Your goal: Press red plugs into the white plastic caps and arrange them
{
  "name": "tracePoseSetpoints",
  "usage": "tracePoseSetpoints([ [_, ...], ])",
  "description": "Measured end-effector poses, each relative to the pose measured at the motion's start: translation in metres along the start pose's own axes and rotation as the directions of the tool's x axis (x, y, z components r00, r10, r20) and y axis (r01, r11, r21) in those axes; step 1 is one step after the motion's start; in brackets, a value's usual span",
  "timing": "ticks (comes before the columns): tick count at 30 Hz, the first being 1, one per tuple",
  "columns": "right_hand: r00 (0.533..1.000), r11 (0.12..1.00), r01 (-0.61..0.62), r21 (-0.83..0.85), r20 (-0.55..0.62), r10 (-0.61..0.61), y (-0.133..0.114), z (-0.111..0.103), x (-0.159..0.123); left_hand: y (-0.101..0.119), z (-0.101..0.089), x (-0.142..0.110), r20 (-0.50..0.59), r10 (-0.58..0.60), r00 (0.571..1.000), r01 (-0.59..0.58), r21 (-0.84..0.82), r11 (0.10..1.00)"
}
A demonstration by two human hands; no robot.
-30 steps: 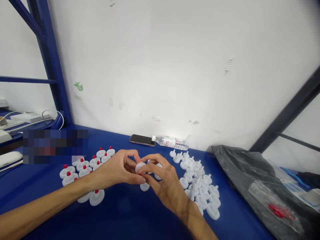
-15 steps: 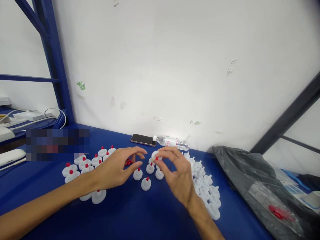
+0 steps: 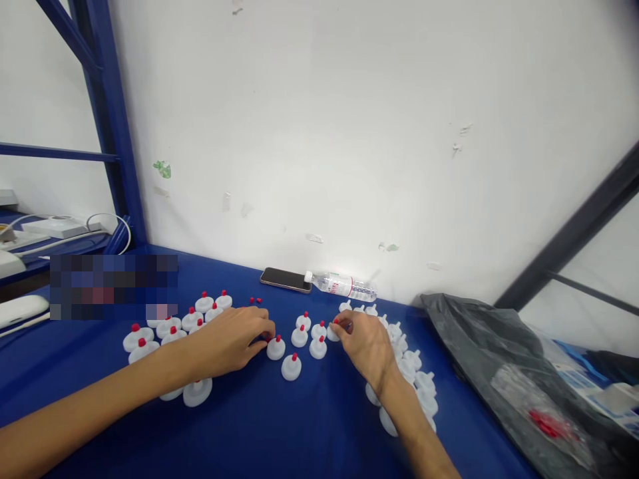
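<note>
My right hand (image 3: 367, 342) is closed in a pinch on the red tip of a white nozzle cap (image 3: 333, 334), which stands on the blue table right of a small group. My left hand (image 3: 232, 339) has its thumb and fingers drawn together low over the table, with small red caps (image 3: 268, 337) showing at the fingertips; what is gripped there is mostly hidden. Between the hands stand several white nozzle caps with red tips (image 3: 291, 367). Two loose red caps (image 3: 255, 301) lie behind the left hand.
More red-tipped nozzle caps (image 3: 197, 392) stand around my left forearm. White nozzle caps without red tips (image 3: 412, 360) crowd beyond my right hand. A phone (image 3: 285, 279) and a water bottle (image 3: 344, 286) lie along the wall. A dark plastic bag (image 3: 469, 339) covers the right side.
My right hand has moved right and down, and now pinches a red-tipped nozzle cap on the table. My left hand has lowered its fingers, drawing them together at the red caps.
</note>
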State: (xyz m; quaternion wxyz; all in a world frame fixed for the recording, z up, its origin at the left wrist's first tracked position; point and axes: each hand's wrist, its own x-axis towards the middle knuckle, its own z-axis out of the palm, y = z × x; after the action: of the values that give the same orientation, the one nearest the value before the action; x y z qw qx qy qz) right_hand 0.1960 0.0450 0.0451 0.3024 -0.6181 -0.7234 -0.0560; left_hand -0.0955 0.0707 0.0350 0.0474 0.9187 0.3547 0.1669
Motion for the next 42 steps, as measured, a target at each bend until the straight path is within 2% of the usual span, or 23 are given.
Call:
tracePoseSetpoints([
  [3,1.0,1.0,-0.003,-0.016,0.015,0.004,0.003,-0.004,0.002,-0.002,0.001,0.002,0.023,0.016,1.0,-0.016,0.014,1.0],
  [7,0.999,0.995,-0.014,-0.097,-0.048,0.01,0.017,-0.011,0.007,-0.002,0.002,0.003,0.027,0.019,0.999,-0.02,0.037,0.999],
  [10,0.999,0.986,-0.001,-0.165,-0.035,-0.005,0.028,-0.006,0.006,-0.002,0.003,0.004,0.013,0.032,0.999,-0.032,0.048,0.998],
  [16,0.996,0.973,0.067,-0.22,0.08,-0.051,0.034,0.012,-0.004,-0.004,0.006,0.004,-0.006,0.082,0.997,-0.081,0.061,0.995],
  [23,0.999,0.977,0.051,-0.206,0.022,-0.048,0.04,0.006,0.0,0.003,-0.003,0.008,-0.048,0.082,0.995,-0.078,0.092,0.993],
  [29,0.996,0.995,0.07,-0.074,-0.048,-0.074,0.037,-0.003,0.007,0.007,-0.007,0.006,-0.137,0.118,0.984,-0.101,0.126,0.987],
  [35,0.984,0.969,0.139,0.202,-0.136,-0.113,0.019,-0.015,0.011,0.02,-0.013,0.005,-0.231,0.146,0.962,-0.118,0.132,0.984],
  [42,0.976,0.897,0.219,0.385,-0.086,-0.201,-0.007,-0.014,0.004,0.027,-0.015,0.003,-0.351,0.187,0.918,-0.165,0.091,0.982],
])
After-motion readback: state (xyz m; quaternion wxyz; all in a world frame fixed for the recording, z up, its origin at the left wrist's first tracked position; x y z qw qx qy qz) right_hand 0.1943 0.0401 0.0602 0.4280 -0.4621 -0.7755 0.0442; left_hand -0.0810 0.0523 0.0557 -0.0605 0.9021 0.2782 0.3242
